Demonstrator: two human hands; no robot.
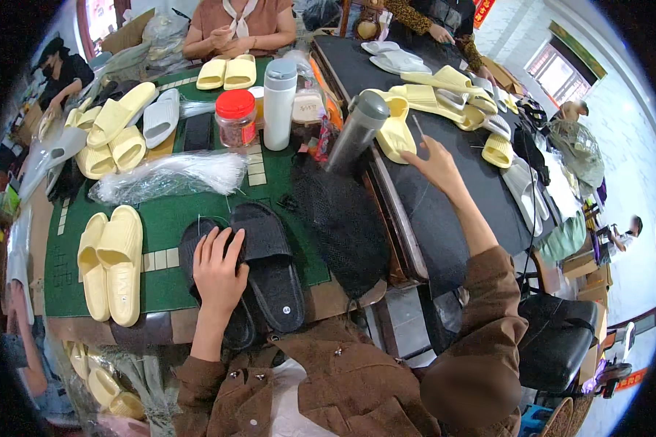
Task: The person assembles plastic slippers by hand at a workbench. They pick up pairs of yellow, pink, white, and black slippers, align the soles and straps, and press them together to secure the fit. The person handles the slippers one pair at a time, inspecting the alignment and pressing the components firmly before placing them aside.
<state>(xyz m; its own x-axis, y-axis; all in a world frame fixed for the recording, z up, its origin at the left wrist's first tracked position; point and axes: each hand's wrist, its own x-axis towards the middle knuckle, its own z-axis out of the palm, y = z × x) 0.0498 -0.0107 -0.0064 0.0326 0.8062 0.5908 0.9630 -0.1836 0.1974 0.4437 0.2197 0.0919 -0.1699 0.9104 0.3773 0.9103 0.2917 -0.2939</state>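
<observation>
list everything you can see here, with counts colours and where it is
black slippers: 2, black, side by side at near edge of green mat
green mat: 1, green, covers the left table
near yellow slippers: 2, pale yellow, left on the mat
far yellow slippers: 2, pale yellow, far end of mat before a seated person
clear plastic bags: a bundle, clear, mid mat
jar: 1, red lid, centre
white flask: 1, white, right of jar
grey flask: 1, grey, leaning at the table gap
black table: 1, black, right, bearing more yellow and white slippers
left hand: flat on the black slippers
right hand: raised over black table, pinching a thin needle-like piece
</observation>
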